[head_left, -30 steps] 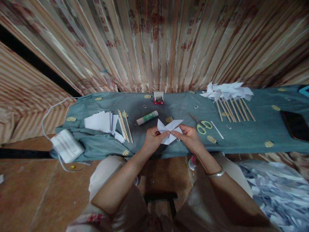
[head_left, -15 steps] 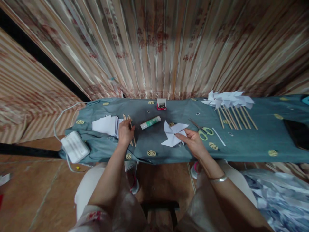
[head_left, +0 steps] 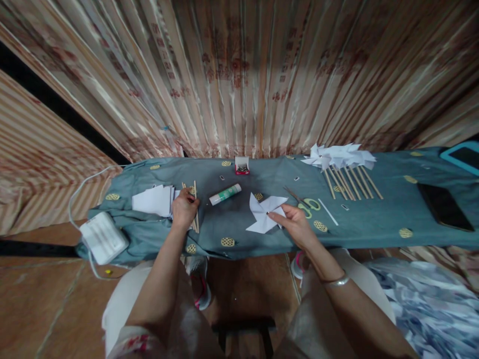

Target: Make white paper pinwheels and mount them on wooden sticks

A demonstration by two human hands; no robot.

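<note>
left hand (head_left: 184, 209) grip closed, seemingly on wooden sticks (head_left: 195, 212) | right hand (head_left: 295, 223) grip pinching paper pinwheel (head_left: 264, 214) centre | glue stick (head_left: 225, 194) far, between hands on counter (head_left: 374, 219)

A white paper pinwheel head (head_left: 265, 215) lies flat on the grey-blue cloth of the table (head_left: 374, 222), near the front edge and about mid-length. Its four pointed vanes are folded in toward the middle, where a small dark pin head shows; the right hand (head_left: 295, 224) pinches it there with thumb and forefinger. To the left, a small bundle of thin wooden sticks (head_left: 195, 209) lies on the cloth, pointing away from the person, just beside a stack of white paper squares. The left hand (head_left: 184, 209) rests on the sticks, fingers curled over them.
</note>
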